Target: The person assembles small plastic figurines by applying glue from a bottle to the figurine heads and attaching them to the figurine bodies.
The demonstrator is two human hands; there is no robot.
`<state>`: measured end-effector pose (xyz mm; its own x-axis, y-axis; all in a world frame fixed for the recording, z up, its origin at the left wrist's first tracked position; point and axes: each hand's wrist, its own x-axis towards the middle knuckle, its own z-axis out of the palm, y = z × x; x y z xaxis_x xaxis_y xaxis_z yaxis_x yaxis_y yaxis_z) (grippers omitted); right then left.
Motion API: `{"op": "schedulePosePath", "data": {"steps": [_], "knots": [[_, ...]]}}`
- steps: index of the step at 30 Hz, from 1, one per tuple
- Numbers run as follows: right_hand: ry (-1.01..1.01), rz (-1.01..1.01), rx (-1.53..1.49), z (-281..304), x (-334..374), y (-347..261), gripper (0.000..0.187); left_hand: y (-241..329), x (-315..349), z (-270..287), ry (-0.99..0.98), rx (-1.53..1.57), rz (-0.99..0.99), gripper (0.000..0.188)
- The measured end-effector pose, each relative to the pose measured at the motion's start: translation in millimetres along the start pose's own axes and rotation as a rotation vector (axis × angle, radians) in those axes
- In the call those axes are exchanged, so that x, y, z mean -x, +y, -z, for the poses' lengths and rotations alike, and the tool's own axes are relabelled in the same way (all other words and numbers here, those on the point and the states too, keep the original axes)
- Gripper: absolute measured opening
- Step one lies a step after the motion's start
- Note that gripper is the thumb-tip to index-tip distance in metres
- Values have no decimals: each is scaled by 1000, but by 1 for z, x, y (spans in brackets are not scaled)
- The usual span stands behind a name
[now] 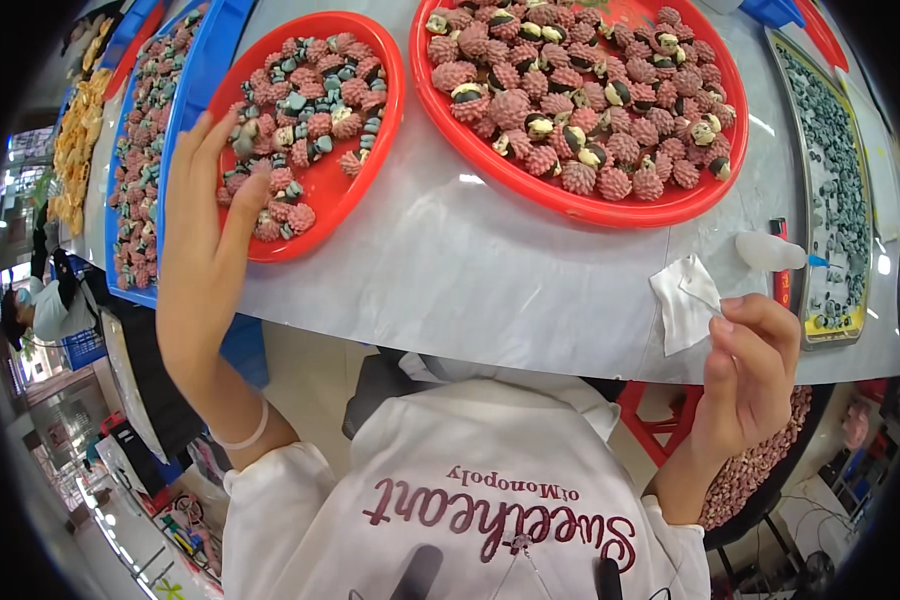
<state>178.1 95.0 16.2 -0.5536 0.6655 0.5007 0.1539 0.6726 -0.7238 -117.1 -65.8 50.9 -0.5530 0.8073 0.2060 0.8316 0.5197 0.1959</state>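
My left hand (202, 225) reaches over the left rim of a smaller red tray (335, 205), fingers stretched and thumb apart. Pink ridged, pinecone-like pieces (345, 92) and small blue-grey pieces lie in that tray, some right by my fingertips. My right hand (755, 365) is closed in a pinch at the table's front edge, on a thin pale thing whose kind I cannot make out. Just beyond its fingertips lies a folded white cloth (678, 315). Beside the cloth rests a white squeeze bottle (765, 252) with a blue needle tip.
A larger red tray (570, 205) holds many pink pieces with dark and cream parts. At the right stands a metal-rimmed tray (808, 130) of dark grey-green pieces. A blue crate (175, 125) of pink and grey pieces stands at the left. A red-and-black stick-like item (781, 280) lies by the bottle.
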Motion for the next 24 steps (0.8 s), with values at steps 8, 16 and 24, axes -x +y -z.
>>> {"op": "schedulePosePath", "data": {"steps": [8, 16, 24], "knots": [[104, -17, 10, 20, -3, 7, 19, -3, -35, -39, -93, 89, -204, 48], [129, -286, 426, 57, -10, 45, 18, -11, -31, -42, -101, -54, -96, 48], [1, -203, 681, 39, -19, 49, 27, 0, -20, -23, -219, 61, -174, 43]]}}
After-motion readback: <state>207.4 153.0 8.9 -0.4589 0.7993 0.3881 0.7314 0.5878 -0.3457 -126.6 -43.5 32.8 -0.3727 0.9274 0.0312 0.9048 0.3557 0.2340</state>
